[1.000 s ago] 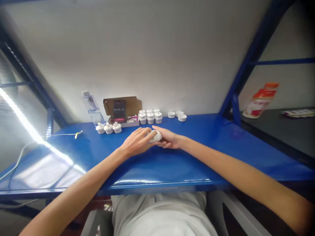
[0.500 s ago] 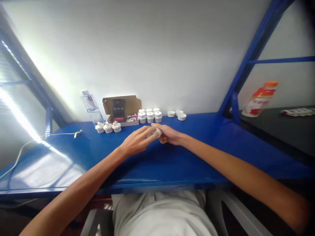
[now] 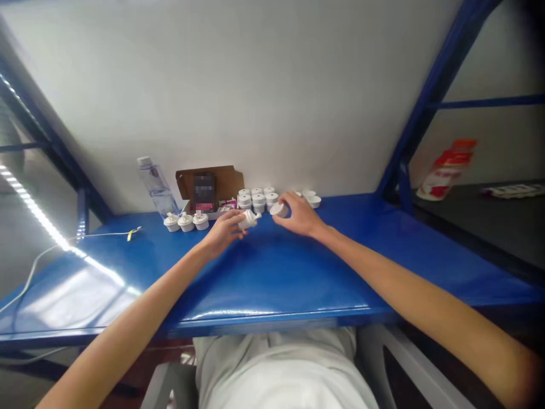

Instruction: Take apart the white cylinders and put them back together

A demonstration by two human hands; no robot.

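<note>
My left hand [image 3: 225, 232] grips a small white pot with a stubby knob [image 3: 247, 219], tipped over so that its knob points right. In my right hand [image 3: 299, 213] is a round white cap [image 3: 279, 210], pinched between thumb and fingers and held apart from the pot. Beyond my left hand, 3 white pots with knobs on top [image 3: 186, 222] stand in a row. A block of several closed white pots [image 3: 258, 201] stands behind, between the hands. Past my right hand, a few loose white caps [image 3: 314, 201] lie partly hidden by it.
An open cardboard box [image 3: 230, 180] holds a dark panel and pink-white packets at the back. A clear bottle [image 3: 158, 187] leans left of it. A thin cable [image 3: 106, 233] crosses the blue table [image 3: 272, 278] at left. A red-white bottle [image 3: 447, 170] stands on the right-hand dark surface.
My hands, together around a white object before, have moved apart. The knobbed pot has gone left with my left hand, and the cap stays in my right hand.
</note>
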